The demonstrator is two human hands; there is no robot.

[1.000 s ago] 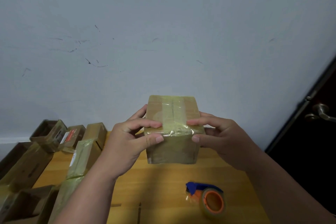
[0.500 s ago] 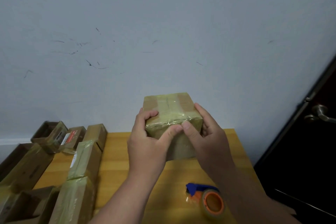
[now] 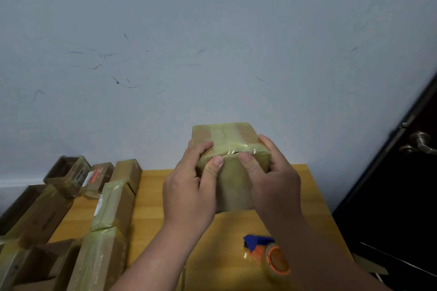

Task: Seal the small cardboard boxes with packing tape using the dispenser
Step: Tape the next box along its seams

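A small cardboard box [image 3: 227,139], wrapped with yellowish clear tape across its top and near edge, is held up over the wooden table [image 3: 151,205]. My left hand [image 3: 189,191] grips its left side, thumb pressing the taped front edge. My right hand [image 3: 274,182] grips the right side, its thumb on the same edge. The tape dispenser [image 3: 269,257], blue with an orange core and a clear roll, lies on the table below, partly hidden by my right forearm.
Several taped and open cardboard boxes [image 3: 111,205] crowd the table's left side. A pale wall [image 3: 212,54] rises right behind the table. A dark door with a metal handle [image 3: 421,143] stands at the right.
Both hands slid from the box's sides toward its near face, and the thumbs now press along the taped front edge. The box moved slightly right.
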